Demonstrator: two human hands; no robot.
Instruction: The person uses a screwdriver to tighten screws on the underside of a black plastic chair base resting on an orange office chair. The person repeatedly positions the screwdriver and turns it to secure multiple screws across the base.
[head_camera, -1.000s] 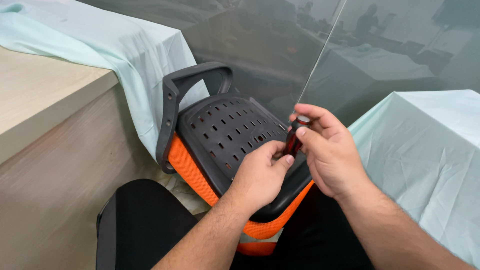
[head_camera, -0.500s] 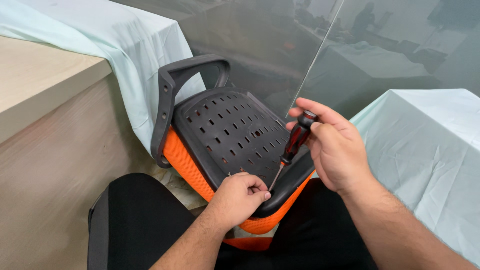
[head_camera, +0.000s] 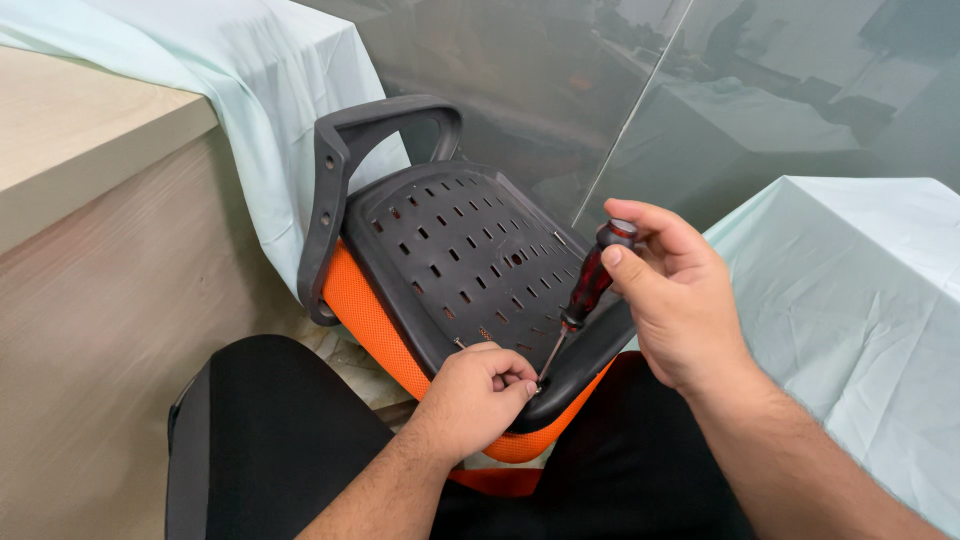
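Observation:
An office chair seat (head_camera: 450, 250) lies upturned on my lap, black perforated plastic underside up, orange mesh cushion (head_camera: 375, 325) beneath, a black armrest loop (head_camera: 340, 150) at its left. My right hand (head_camera: 670, 300) grips a red-handled screwdriver (head_camera: 590, 280), tilted, its tip down at the seat's near rim. My left hand (head_camera: 475, 395) rests on that rim with fingers pinched around the tip, perhaps on a small screw that I cannot make out.
A beige wooden counter (head_camera: 90, 200) stands at left, draped with pale green cloth (head_camera: 250, 60). Another cloth-covered surface (head_camera: 860, 280) is at right. A dark glass partition (head_camera: 600, 90) rises behind the chair. My black-trousered legs (head_camera: 270, 440) are below.
My left hand slid down from the screwdriver handle to the seat's near rim. The screwdriver tilted and lowered, its tip now meeting my left fingers.

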